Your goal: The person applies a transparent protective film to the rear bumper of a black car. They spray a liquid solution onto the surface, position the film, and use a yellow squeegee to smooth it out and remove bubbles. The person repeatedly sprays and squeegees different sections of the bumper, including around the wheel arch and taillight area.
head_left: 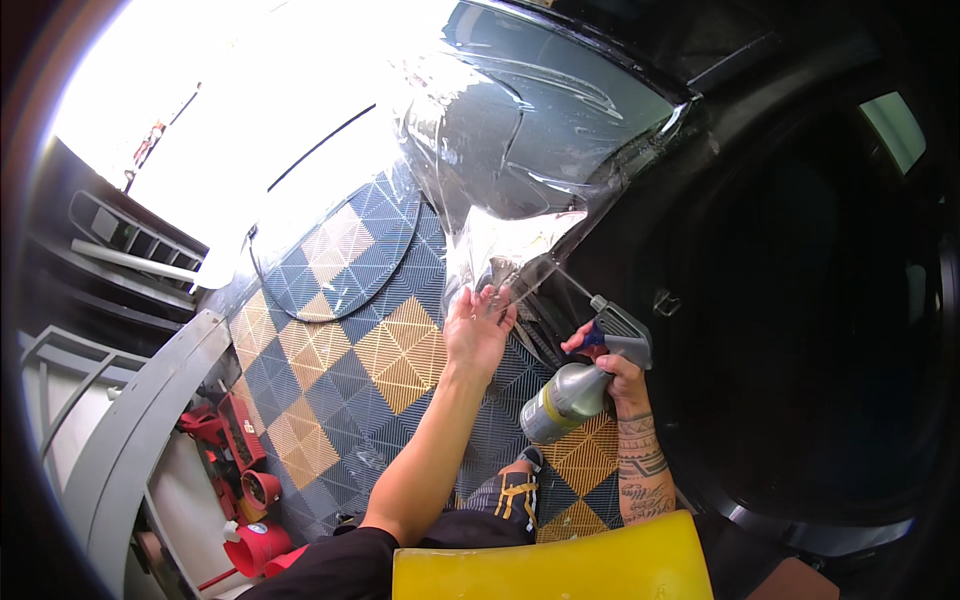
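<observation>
Holding the lower end of a sheet of clear film, my left hand stretches upward with the palm turned up and the fingers curled around the gathered edge. The film hangs from the lower corner of a glossy, dark vehicle panel, creased and shiny where it catches the light, and narrows toward my fingertips. My right hand, just beside and slightly lower, is closed around the neck of a grey spray bottle with a yellow band, its body tilted down to the left, its trigger blue and red. A thin pale line runs from near the nozzle toward the film. Beneath both hands spreads a checkered floor of blue-grey and tan ribbed tiles, crossed by a loop of black cable. Red equipment lies at lower left, near a long grey curved panel. A smooth yellow surface fills the bottom edge, close to my body, and one shoe shows just above it.
</observation>
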Motion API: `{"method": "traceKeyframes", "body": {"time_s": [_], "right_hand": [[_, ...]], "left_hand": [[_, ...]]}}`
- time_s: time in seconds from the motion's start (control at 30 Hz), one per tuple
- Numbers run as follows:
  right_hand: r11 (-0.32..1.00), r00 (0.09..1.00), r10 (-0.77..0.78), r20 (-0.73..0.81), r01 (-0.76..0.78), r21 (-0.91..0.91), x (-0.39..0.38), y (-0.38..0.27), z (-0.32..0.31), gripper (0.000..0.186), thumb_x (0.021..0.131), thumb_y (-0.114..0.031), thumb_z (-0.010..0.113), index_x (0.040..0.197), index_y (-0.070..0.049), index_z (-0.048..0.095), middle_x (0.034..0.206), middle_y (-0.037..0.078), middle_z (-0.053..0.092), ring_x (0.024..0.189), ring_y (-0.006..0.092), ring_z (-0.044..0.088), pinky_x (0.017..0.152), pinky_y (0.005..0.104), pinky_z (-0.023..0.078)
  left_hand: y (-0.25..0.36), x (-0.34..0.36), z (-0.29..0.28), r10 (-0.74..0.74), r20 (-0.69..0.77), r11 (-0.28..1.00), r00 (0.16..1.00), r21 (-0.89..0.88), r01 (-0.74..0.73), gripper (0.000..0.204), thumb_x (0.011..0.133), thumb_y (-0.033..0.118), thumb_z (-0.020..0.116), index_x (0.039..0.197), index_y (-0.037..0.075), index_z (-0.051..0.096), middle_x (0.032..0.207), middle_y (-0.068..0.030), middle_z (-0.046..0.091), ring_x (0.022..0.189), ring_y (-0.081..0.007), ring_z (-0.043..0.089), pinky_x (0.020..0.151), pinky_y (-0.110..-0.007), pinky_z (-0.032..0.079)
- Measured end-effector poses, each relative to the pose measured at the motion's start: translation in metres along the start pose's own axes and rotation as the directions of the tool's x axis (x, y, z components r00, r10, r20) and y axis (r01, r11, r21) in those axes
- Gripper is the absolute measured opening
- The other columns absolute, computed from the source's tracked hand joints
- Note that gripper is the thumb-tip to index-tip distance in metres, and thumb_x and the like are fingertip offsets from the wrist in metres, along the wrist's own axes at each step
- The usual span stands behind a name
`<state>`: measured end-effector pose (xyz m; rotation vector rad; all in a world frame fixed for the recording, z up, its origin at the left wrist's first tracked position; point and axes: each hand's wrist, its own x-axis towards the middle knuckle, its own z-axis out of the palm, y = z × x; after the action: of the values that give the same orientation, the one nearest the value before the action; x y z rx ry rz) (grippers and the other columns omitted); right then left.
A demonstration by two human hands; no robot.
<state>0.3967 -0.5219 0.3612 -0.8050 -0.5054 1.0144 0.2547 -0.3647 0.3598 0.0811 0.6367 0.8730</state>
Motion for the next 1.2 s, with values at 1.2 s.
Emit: {"method": "traceKeyframes", "body": {"time_s": [1.2], "right_hand": [[0.978, 0.978, 0.163, 0.128, -0.142, -0.154, 0.003, 0.032, 0.034, 0.051, 0.064, 0.001, 0.051, 0.115, 0.001, 0.049, 0.083, 0.01, 0.062, 0.071, 0.0159, 0.062, 0.068, 0.0275, 0.051]], "left_hand": [[0.019, -0.062, -0.027, -0.041, 0.447, 0.989, 0.893, 0.142, -0.026, 0.04, 0.1, 0.036, 0.036, 0.072, 0.012, 0.052, 0.106, -0.0042, 0.059, 0.113, -0.0242, 0.048, 0.089, -0.041, 0.04]]}}
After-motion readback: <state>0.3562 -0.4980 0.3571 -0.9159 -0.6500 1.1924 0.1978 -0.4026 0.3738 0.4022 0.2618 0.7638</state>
